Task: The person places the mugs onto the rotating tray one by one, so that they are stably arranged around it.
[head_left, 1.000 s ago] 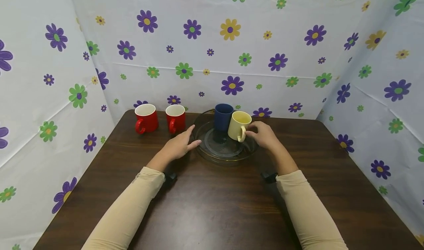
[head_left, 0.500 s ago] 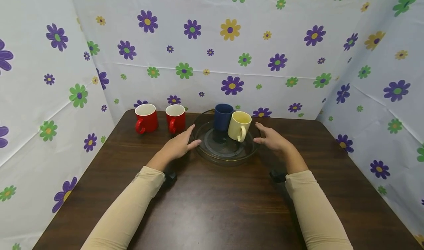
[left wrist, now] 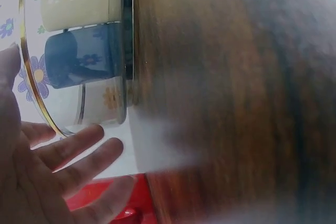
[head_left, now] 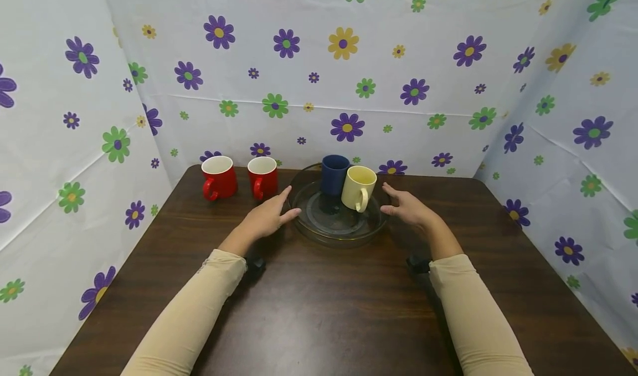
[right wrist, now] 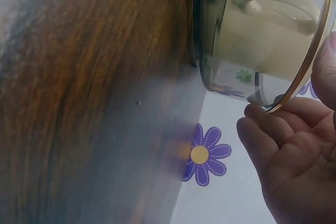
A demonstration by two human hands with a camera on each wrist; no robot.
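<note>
A round clear glass dish (head_left: 339, 241) with a thin gold rim stands towards the back of the wooden table. Inside it a dark blue mug (head_left: 334, 175) and a pale yellow mug (head_left: 359, 189) sit side by side, the yellow one's handle facing me. My left hand (head_left: 264, 216) is at the dish's left side, fingers extended and thumb apart. Opposite it, my right hand (head_left: 411, 207) is at the right side, thumb and fingers spread. In the right wrist view, the fingertips (right wrist: 257, 111) meet the gold rim (right wrist: 294, 90). Neither hand is curled round anything.
Two red mugs with white insides, one at far left (head_left: 219, 178) and one nearer the dish (head_left: 263, 178), stand left of it. Flower-printed white cloth (head_left: 309, 49) encloses the back and sides. Dark brown tabletop (head_left: 329, 309) lies in front.
My right hand has drawn away from the yellow mug's handle, rightward, with its fingers spreading beside the dish. The left hand and the mugs have stayed in place.
</note>
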